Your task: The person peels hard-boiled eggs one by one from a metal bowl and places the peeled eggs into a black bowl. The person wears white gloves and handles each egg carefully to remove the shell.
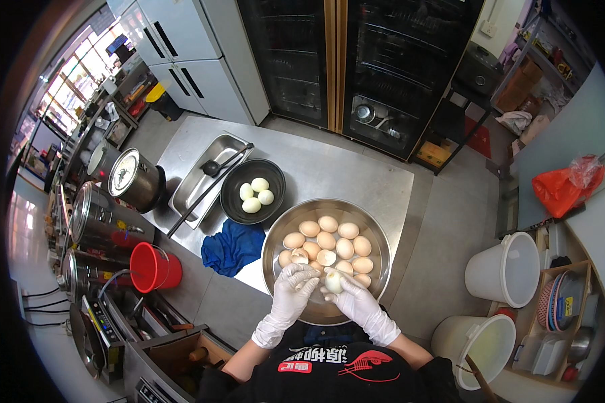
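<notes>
Both hands wear white disposable gloves and are over the near side of a large steel bowl [383, 231]. My right hand [354, 302] holds a peeled or mostly peeled egg [334, 282]. My left hand [295, 292] is beside it with fingertips bent together; whether a bit of shell is between them is not clear. In the bowl lie several brown eggs [327, 240] in their shells and empty eggshell pieces [326, 258]. A black bowl [277, 201] with several peeled white eggs [251, 205] stands to the left, farther off.
On the steel table [373, 176] are a steel tray [184, 189] with a black ladle [211, 168] and a crumpled blue cloth [232, 247]. A red bucket [143, 267] and steel pots [146, 181] stand left; white buckets [476, 272] are at right. Glass-door cabinets [393, 60] stand beyond.
</notes>
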Tool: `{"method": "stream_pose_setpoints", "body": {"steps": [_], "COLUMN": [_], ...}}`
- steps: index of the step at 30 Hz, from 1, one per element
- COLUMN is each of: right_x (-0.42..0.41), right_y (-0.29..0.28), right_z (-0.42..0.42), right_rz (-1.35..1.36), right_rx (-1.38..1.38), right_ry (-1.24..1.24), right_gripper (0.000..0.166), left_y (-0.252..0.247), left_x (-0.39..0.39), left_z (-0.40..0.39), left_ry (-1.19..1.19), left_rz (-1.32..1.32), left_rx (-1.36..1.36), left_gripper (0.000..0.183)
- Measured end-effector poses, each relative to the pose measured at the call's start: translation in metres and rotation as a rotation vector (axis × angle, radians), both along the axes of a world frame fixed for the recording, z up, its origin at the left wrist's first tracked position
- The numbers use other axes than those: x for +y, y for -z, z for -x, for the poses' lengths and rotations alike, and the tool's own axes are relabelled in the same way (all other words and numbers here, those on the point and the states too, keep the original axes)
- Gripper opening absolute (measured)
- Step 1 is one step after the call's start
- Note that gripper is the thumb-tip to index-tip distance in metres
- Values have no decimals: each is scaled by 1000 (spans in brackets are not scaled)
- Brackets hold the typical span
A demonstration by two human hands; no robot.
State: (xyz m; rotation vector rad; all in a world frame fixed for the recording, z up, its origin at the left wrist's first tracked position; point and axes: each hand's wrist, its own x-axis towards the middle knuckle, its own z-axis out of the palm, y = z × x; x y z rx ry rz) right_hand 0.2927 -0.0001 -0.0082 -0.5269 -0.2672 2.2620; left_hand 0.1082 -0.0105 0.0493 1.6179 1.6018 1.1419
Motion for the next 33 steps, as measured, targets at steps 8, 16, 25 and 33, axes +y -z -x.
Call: {"method": "stream_pose_setpoints", "body": {"steps": [8, 16, 25, 33], "right_x": [-5, 2, 0, -2], "right_y": [-9, -10, 6, 6], "right_z": [2, 2, -2, -4], "right_rz": [-200, 107, 229, 352], "right_rx": [-144, 248, 400, 385], "right_ry": [-45, -86, -70, -32], "right_gripper": [51, 56, 61, 67], "left_y": [7, 2, 5, 18], "left_x": [-4, -7, -7, -15], "left_z": [4, 3, -6, -11], "left_ry": [5, -26, 41, -188], "left_rz": [222, 182, 184, 157], "left_rx": [-243, -219, -161, -241], "left_gripper": [16, 21, 18, 13]}}
